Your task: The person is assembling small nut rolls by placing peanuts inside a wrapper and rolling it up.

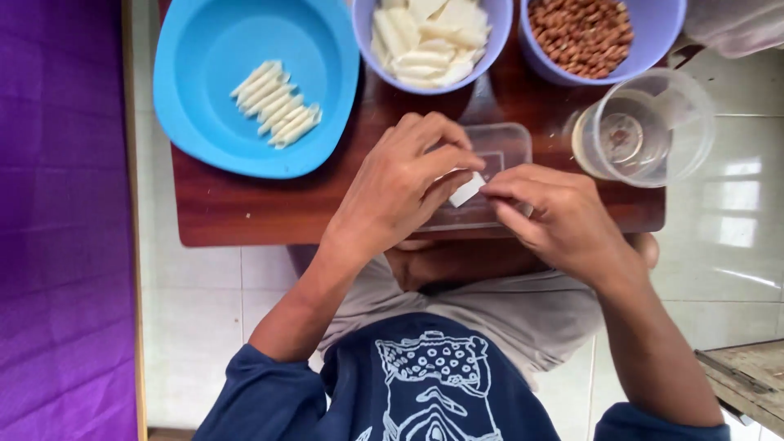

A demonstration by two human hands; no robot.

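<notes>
A small white wrapper (467, 189) is pinched between the fingers of the left hand (406, 186) and right hand (554, 214), above a clear tray (498, 147) on the bench (245, 208). It is best rolled tightly, edges kept even, as with the rolls (278, 103) in the blue dish (196, 57).

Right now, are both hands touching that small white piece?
Touching. The head view shows the left hand pinching the white piece between its fingers, and the right hand has fingertips against the piece's right edge, above the clear container.
</notes>
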